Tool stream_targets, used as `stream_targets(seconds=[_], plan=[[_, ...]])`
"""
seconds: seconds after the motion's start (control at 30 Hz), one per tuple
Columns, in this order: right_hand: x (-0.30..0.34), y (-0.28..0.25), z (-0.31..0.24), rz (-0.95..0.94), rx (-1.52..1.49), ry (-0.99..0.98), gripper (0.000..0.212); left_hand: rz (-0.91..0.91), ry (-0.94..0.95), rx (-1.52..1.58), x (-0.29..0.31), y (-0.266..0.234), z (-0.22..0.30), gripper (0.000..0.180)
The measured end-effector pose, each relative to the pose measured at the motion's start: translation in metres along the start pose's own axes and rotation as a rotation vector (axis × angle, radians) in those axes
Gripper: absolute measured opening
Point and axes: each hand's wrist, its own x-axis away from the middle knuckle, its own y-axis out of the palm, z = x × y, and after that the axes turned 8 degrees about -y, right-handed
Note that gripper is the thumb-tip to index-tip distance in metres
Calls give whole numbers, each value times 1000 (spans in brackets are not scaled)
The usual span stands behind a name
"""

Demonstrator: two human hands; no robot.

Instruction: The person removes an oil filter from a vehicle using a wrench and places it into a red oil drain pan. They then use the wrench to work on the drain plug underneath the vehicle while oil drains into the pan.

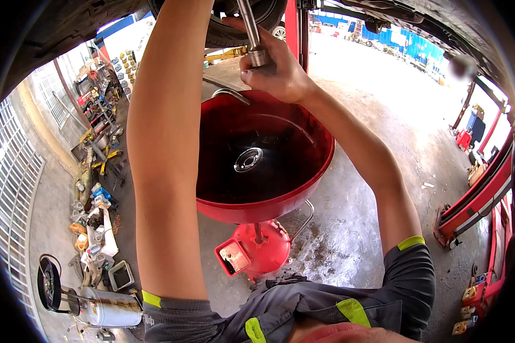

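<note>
My right hand [283, 71] is raised in the upper middle, closed around the lower part of a shiny metal bar tool [251, 26]. The tool has a thick, socket-like cylinder at its lower end; its upper end runs out past the top edge. My left arm [169, 137] reaches straight up, and the hand at its end is out of view. Below my right hand stands a red oil drain pan [263, 214], a wide bowl with a dark inside. A round silver strainer ring [248, 160] lies in its middle, and a curved metal tube [230, 94] hooks over its far rim.
A car's underside [440, 26] and a tyre [240, 31] hang overhead. The pan stands on a red round base [263, 248]. A red lift post [297, 34] rises behind, with another red lift part [475, 200] at right. Tools and parts [97, 228] crowd the left wall beside a metal tank [111, 308].
</note>
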Motion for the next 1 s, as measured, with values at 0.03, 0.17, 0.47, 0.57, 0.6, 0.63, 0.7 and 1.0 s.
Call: stream_targets(seconds=[0.03,0.17,0.47,0.57,0.6,0.63,0.7,1.0], plan=[[0,4,-4,21,73,-10,95,27,10,-1,1,1,0,49],[4,21,-32,84,639,4,99,52,56,-65,0,-2,3,48],[-4,20,-53,-41,982,150,108,43,68,-143,2,-4,5,48],[6,6,-13,73,412,-77,106,48,32,-109,7,8,5,49],[3,8,-6,93,244,-110,102,57,4,-64,8,11,6,49],[1,6,-2,113,79,-141,100,64,-24,-16,9,13,7,49],[6,11,-3,132,85,-79,101,13,36,-20,2,7,4,49],[-17,36,-84,-159,1202,461,109,25,54,-71,-2,-1,4,48]])
